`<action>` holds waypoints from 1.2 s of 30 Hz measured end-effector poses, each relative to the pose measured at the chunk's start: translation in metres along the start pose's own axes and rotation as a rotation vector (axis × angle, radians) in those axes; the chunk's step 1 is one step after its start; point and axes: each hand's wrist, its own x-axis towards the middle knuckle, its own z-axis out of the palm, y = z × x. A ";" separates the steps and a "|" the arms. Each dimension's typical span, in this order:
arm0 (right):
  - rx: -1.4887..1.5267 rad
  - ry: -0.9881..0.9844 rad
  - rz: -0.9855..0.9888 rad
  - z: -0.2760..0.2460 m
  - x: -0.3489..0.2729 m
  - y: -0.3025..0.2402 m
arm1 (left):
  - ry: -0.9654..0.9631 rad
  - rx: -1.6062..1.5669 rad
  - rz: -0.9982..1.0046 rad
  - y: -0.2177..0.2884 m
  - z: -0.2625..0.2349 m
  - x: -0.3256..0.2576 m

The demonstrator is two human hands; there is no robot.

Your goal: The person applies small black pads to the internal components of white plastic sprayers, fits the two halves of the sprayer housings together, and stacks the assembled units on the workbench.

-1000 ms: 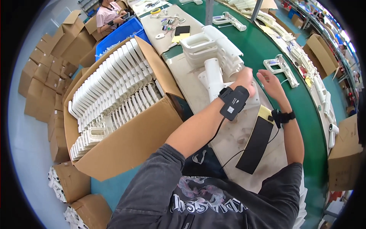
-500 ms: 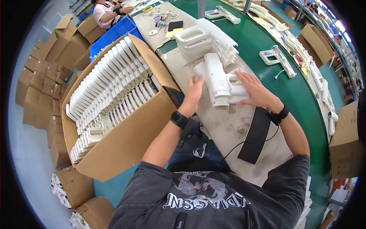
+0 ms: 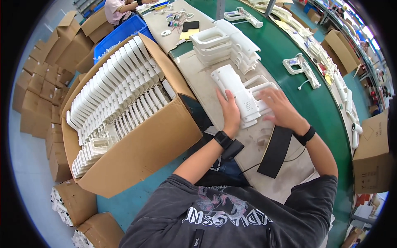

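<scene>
A white plastic gun-shaped housing [image 3: 240, 95] with a looped handle and a patch of small holes lies on the bench before me; its handle seems to have more than one layer. My left hand [image 3: 230, 111] presses along its left side, fingers stretched up its edge. Over the handle loop on the other side, my right hand [image 3: 283, 108] has its fingers bent, with the thumb low; its exact contact is partly hidden. Just beyond lies a stack of similar white housing shells [image 3: 213, 45]. A black strip-shaped pad [image 3: 276, 153] lies near my right forearm.
A large open carton [image 3: 140, 161] packed with rows of white shells stands left of the bench, a blue bin [image 3: 142, 27] behind it. Across the green surface [image 3: 273, 53] lie half-shells with wires [image 3: 302, 70]. Another person [image 3: 118, 10] works at far left.
The housing has turned, its far end swinging left, and shifted slightly toward me. My left hand has moved right and down against its side; my right hand's fingers have bent over the handle.
</scene>
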 end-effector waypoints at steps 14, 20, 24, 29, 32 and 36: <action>0.090 -0.035 -0.076 0.002 0.027 0.039 | -0.064 -0.101 -0.012 0.012 -0.004 0.012; 0.047 -0.076 -0.051 0.007 0.050 0.053 | -0.025 -0.027 -0.023 0.004 0.001 0.034; 0.043 -0.055 -0.171 0.022 0.063 0.066 | -0.035 0.047 -0.025 -0.002 0.009 0.043; 0.014 -0.229 -0.068 0.023 0.080 0.066 | -0.011 0.060 0.064 -0.011 0.013 0.050; -0.010 -0.293 0.001 0.018 0.087 0.062 | -0.016 0.146 0.024 -0.005 0.012 0.060; -0.022 -0.247 0.017 0.019 0.091 0.068 | -0.065 0.170 0.042 0.002 0.018 0.070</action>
